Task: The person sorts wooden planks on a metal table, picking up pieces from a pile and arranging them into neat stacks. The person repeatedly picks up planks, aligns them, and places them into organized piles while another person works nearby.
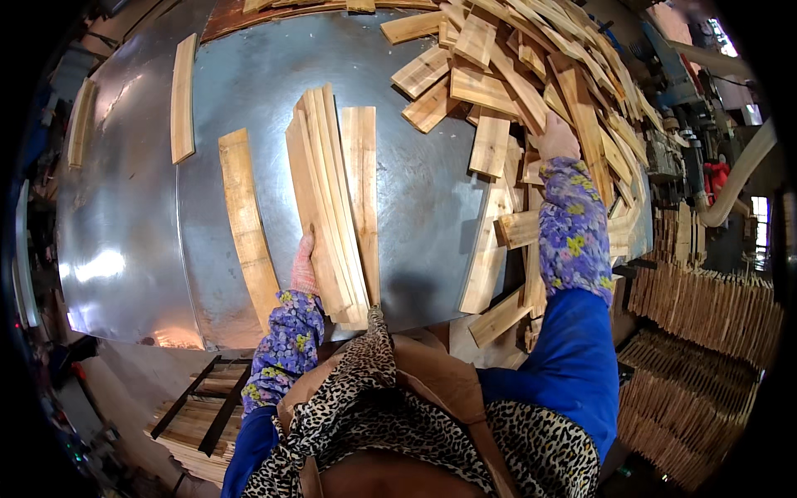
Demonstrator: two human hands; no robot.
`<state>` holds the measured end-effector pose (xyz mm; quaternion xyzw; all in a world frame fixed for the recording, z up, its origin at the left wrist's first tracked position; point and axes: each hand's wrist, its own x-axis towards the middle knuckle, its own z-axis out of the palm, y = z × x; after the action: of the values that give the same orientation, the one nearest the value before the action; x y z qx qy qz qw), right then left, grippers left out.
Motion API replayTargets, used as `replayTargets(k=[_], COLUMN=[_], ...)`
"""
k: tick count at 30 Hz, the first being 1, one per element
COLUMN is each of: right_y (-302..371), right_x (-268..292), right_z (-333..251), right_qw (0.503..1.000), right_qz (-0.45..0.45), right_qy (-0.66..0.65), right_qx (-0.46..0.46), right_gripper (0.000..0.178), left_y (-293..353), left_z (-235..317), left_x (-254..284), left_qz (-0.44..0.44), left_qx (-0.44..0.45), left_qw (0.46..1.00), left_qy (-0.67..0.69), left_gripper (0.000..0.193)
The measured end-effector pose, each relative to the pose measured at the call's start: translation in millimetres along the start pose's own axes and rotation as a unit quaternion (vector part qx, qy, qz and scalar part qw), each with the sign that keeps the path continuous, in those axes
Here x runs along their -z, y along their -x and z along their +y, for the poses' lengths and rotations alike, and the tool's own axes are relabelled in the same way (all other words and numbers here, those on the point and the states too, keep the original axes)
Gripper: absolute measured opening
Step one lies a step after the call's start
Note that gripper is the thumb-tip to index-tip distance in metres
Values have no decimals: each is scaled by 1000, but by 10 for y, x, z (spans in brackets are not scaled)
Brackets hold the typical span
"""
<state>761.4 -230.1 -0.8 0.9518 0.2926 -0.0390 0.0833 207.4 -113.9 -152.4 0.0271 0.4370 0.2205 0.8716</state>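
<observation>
My left hand (pixel 304 267) wraps the near left side of a bundle of wooden boards (pixel 320 199) standing side by side on edge. Its thumb lies along the outer board; the other fingers are hidden. Against the bundle's right side is a single flat board (pixel 360 183). Another, slightly curved-looking board (pixel 246 220) lies to the left of my hand. My right arm stretches far to the right, where my right hand (pixel 557 139) closes at the near end of a wooden board (pixel 518 83) in a loose pile. Its fingers are partly hidden among the boards.
A jumbled pile of boards (pixel 490 91) covers the right side of the metal table (pixel 423 199). Two more boards (pixel 183 100) (pixel 81 123) lie at the left. Stacked wood (pixel 697 315) stands beyond the right edge, near machinery with a hose (pixel 743 178). A rack (pixel 207 407) holds boards below left.
</observation>
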Motion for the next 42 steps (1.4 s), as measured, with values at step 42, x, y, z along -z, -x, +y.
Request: replayTargets(k=[42], right_y=[676], right_x=[1991], right_z=[-2348], right_qw=[857], right_qz=[264], right_qy=[-279], right_qx=[344], right_gripper=[32], left_y=[838], left_z=[469], left_x=[-456], left_qz=[298], left_qx=[-73], left_qw=[545], left_qy=[-780], left_gripper=[118])
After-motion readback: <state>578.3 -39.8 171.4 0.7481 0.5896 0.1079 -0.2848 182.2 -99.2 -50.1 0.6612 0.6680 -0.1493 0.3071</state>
